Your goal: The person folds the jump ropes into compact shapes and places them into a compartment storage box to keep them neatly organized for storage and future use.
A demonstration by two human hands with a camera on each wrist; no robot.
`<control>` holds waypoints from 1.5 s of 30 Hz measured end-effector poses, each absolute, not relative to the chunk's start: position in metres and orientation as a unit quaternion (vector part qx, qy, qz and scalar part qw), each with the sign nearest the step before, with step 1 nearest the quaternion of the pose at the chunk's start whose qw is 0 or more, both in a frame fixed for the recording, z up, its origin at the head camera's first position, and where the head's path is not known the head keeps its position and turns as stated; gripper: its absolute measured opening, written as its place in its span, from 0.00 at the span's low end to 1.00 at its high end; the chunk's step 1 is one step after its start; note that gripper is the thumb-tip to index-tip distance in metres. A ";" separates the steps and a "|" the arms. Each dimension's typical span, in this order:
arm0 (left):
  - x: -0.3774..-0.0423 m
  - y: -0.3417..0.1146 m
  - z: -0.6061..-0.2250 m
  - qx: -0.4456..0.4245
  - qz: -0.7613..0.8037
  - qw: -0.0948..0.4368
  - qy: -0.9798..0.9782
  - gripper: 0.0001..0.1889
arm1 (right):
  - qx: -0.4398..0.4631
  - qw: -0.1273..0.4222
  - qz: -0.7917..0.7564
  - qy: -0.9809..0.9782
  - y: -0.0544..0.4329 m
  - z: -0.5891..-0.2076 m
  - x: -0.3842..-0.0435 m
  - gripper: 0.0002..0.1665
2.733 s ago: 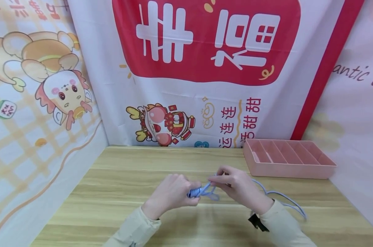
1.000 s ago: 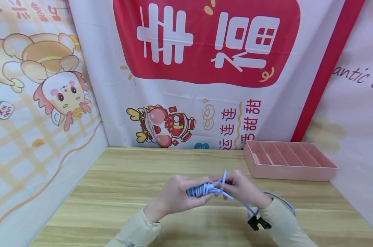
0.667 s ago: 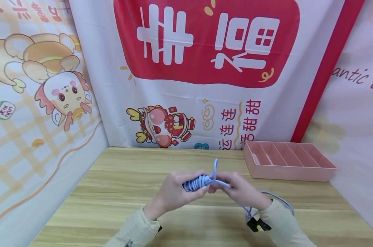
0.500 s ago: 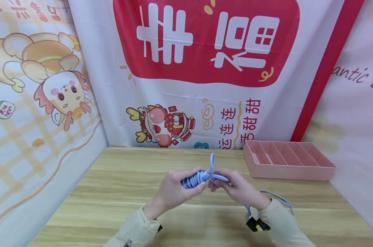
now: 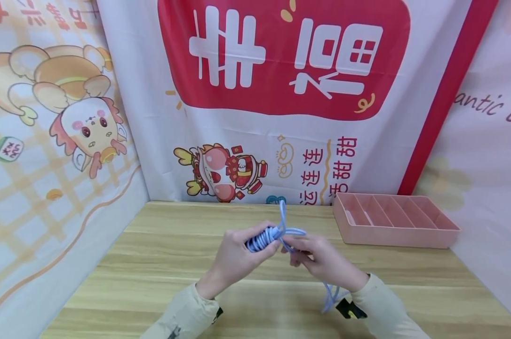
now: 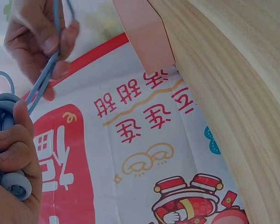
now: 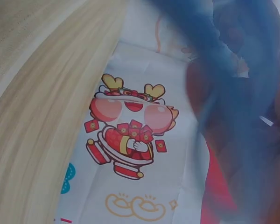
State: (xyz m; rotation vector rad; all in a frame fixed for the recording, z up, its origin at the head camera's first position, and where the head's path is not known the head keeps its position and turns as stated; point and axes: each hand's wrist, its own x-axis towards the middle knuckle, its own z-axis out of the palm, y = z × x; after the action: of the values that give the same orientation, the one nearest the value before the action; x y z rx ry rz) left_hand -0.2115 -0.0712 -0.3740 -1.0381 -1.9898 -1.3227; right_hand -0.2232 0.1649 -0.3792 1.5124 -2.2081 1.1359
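Note:
A light blue cord, wound into a tight coil (image 5: pixel 261 240), is gripped by my left hand (image 5: pixel 232 259) over the middle of the table. One thin loop (image 5: pixel 283 214) stands up from the coil's right end and another bends to the right. My right hand (image 5: pixel 323 261) is just right of the coil, thumb and fingers pinching strands of the cord. Loose cord (image 5: pixel 329 296) hangs below that hand. In the left wrist view, taut strands (image 6: pixel 42 81) run from the coil to the right hand's fingers (image 6: pixel 51 44). Blurred cord (image 7: pixel 224 79) crosses the right wrist view very close.
A pink box (image 5: pixel 401 235) with several compartments stands at the table's back right. The wooden table (image 5: pixel 175 226) meets a white and red printed cloth (image 5: pixel 255 127) behind. Patterned cloths hang at both sides. A black piece (image 5: pixel 350 309) sits at the right cuff.
Both hands have shifted slightly left and away from me, with the coil. A loop now stands up at the coil's end. The loose cord beyond the right forearm has drawn in below the right hand.

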 end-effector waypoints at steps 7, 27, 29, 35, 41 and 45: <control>-0.210 -0.071 -0.374 -0.355 -0.511 0.254 -0.741 0.13 | 0.496 0.089 0.369 -0.781 0.159 -0.382 -0.223 0.24; -0.210 -0.069 -0.376 -0.278 -0.534 0.271 -0.751 0.15 | 0.404 0.180 0.238 -0.865 0.146 -0.388 -0.207 0.14; -0.210 -0.069 -0.377 -0.263 -0.536 0.270 -0.756 0.15 | 0.404 0.179 0.238 -0.865 0.145 -0.389 -0.207 0.13; -0.207 -0.069 -0.375 -0.249 -0.543 0.249 -0.762 0.18 | 0.414 0.145 0.229 -0.869 0.145 -0.390 -0.206 0.31; -0.202 -0.065 -0.371 -0.287 -0.590 0.189 -0.731 0.15 | 0.379 0.127 0.226 -0.888 0.142 -0.389 -0.205 0.26; -0.198 -0.061 -0.371 -0.294 -0.632 0.140 -0.703 0.21 | 0.383 0.147 0.219 -0.885 0.141 -0.391 -0.202 0.17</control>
State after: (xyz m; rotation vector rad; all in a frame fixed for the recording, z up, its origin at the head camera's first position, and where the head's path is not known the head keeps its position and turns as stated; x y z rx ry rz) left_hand -0.1981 -0.0606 -0.3713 -0.8482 -2.0306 -1.8271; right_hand -0.2023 0.1413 -0.3907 1.1035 -2.5482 0.6302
